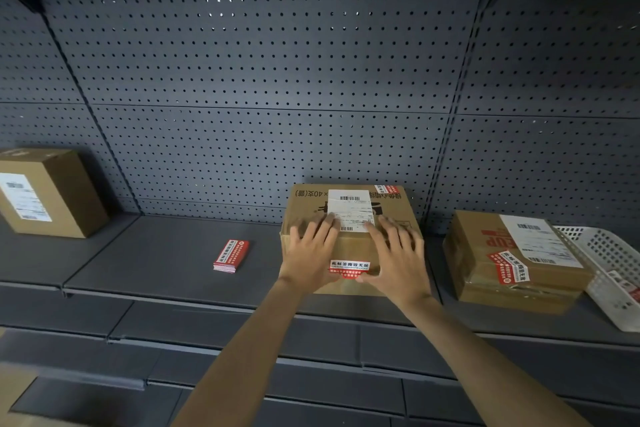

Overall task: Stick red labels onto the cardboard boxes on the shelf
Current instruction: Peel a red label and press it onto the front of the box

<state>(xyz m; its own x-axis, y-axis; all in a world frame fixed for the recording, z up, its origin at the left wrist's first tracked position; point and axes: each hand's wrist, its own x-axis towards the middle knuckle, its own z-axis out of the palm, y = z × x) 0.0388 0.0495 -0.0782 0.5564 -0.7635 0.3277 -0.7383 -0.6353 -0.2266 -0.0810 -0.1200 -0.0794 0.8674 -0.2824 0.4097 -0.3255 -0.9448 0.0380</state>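
Brown cardboard sits under both hands. The left hand (311, 250) and the right hand (398, 253) lie flat on top of the middle box (349, 246), fingers straight and spread, pressing down but holding nothing. Between the thumbs, a red label (349, 269) is stuck over the front edge; it reads "此标签撕毁无效". A white shipping label (350, 210) with barcodes lies by the fingertips, and the box print reads "×40支".

The stack of red labels (231, 256) lies on the shelf (156, 253) to the left, nearer the left hand, its long side running front to back. I think that hand should fetch the next one. The far left box (65, 198) shows no red label. The right box (478, 274) has one.
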